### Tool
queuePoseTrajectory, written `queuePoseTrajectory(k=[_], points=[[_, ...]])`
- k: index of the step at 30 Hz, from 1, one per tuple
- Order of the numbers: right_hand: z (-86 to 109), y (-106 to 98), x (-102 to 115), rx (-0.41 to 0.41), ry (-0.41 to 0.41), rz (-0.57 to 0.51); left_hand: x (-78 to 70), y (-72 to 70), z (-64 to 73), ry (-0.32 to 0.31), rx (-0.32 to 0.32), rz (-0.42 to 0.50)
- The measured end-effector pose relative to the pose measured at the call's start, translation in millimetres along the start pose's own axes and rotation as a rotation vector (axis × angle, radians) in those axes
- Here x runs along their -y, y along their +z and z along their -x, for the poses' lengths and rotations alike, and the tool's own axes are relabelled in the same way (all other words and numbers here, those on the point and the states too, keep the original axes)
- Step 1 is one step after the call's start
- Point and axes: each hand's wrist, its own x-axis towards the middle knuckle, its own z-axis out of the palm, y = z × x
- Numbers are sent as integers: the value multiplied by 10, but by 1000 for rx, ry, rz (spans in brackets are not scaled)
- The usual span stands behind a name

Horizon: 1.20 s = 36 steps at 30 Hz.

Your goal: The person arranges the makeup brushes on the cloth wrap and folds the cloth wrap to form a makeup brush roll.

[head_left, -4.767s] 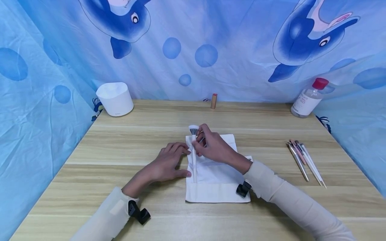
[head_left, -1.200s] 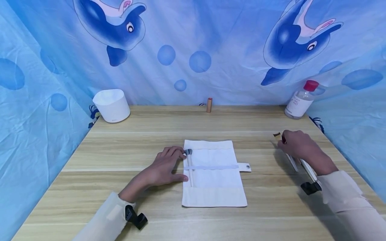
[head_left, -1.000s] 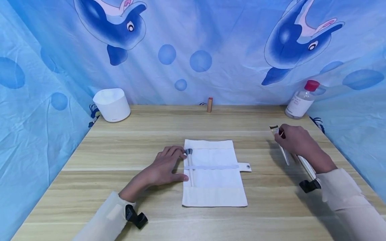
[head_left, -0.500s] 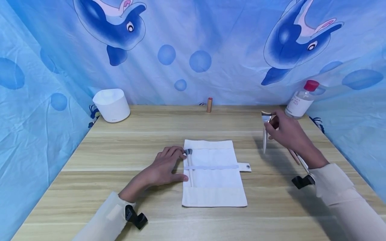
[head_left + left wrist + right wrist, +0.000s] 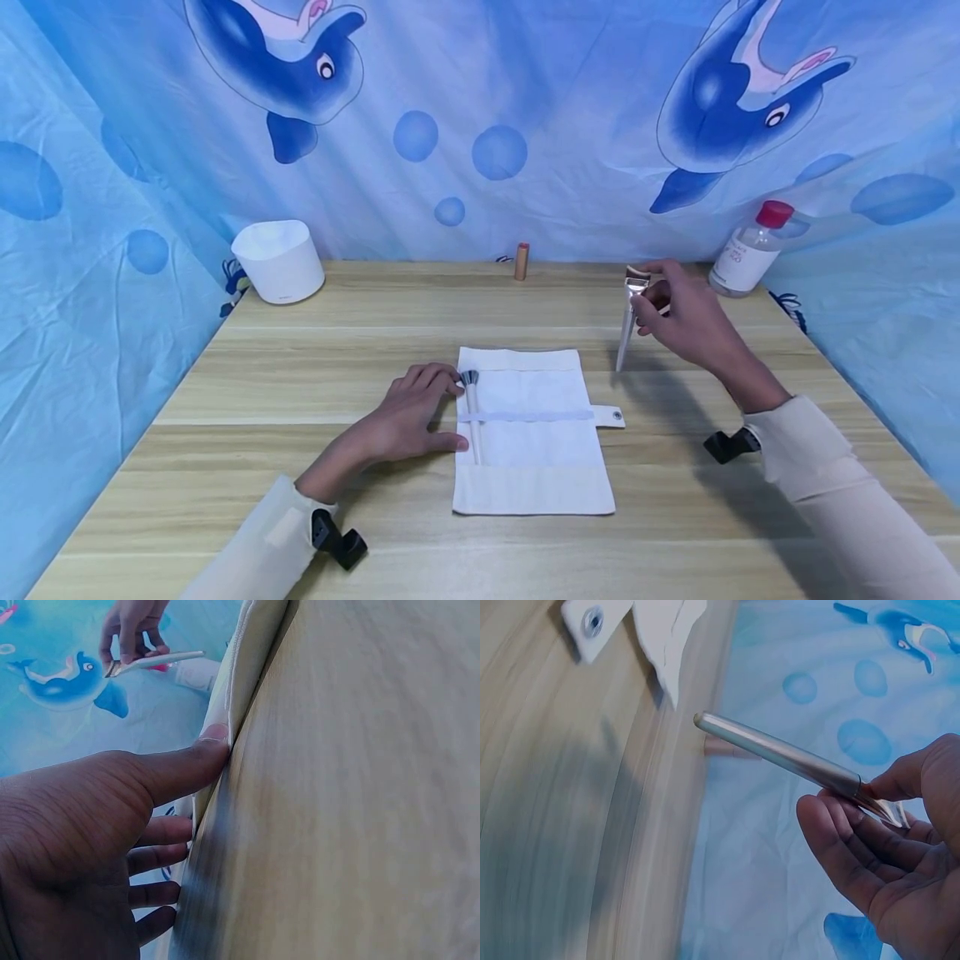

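Note:
A white fabric brush roll (image 5: 540, 450) lies unfolded on the table, with a snap tab (image 5: 609, 417) out to its right. Along its left side, a white-handled makeup brush (image 5: 475, 429) sits under the strap, bristles toward the back. My left hand (image 5: 405, 417) rests at the roll's left edge, thumb and fingers extended; in the left wrist view the thumb (image 5: 187, 769) touches the cloth. Above the table, right of and behind the roll, my right hand (image 5: 686, 321) pinches a silver makeup brush (image 5: 780, 754) near its bristle end, handle pointing down.
At the back left stands a white container (image 5: 279, 262). A small brown tube (image 5: 521, 262) is at the back middle. A red-capped bottle (image 5: 746, 254) stands at the back right, close behind my right hand. A blue dolphin-print curtain (image 5: 570, 100) surrounds the wooden table (image 5: 375, 308).
My right hand left the roll, went to the loose brushes at the right, picked up the silver brush and carried it up and leftward. My left hand stays at the roll's edge.

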Motion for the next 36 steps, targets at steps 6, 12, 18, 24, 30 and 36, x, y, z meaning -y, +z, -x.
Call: queuePoseTrajectory(k=[6,12,18,24,30,36], points=[[-12,60,73,33,-5,-128,-3,-5,4,3,-1,-3],[-50,138,183,63,-13,-282,1,-6,10,7,-2,-1],[-102,249,283,76,-35,-283,2,-4,10,7,-4,-2],[-141,359,369,82,-50,-269,4,0,9,10,-1,0],[-154,453,423,108,-53,-249,3,1,10,14,-5,-4],[-148,558,466,146,-43,-283,0,-2,16,13,-6,-3]])
